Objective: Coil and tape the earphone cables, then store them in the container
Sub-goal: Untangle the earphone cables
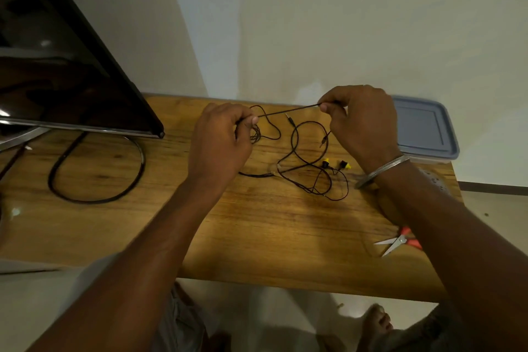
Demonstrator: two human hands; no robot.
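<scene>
Found red-handled scissors [400, 241] lying part-open at the front right of the wooden table [257, 237], untouched. Saw no tape roll anywhere; could be hidden under the right arm, couldn't tell.

Further in, logged a loose earphone set [311, 189] sprawled on the wood in slack loops, with yellow-tipped earbuds [325, 163] just beside the right wrist. Not coiled, not taped. Noted a pale clear scrap [275, 170] on a black lead near the left wrist; possibly tape, too blurred to call.

Above that, caught both hands raised off the table, well apart. Left hand [220, 143] pinched down on the earphone cable [288, 111] between thumb and curled fingers, with a few small turns [256, 134] hanging just below the pinch. Right hand [363, 126] pinched the same cable at the other end, thumb against forefinger, pulling the run taut between the two. Counted two jack plugs: one [289, 118] dangling under the taut run, one [324, 141] below the right hand.

Judged this as early coiling: first turns started, most of the length yet to wind. Left to do: finish coil, tape, repeat for loose set, stow both.

Behind the right hand, found the container [423, 128] against the wall with its blue lid on; would need opening first. Far left, logged a dark monitor [57, 66] on its stand and a thick black lead [94, 174] looped on the wood.
</scene>
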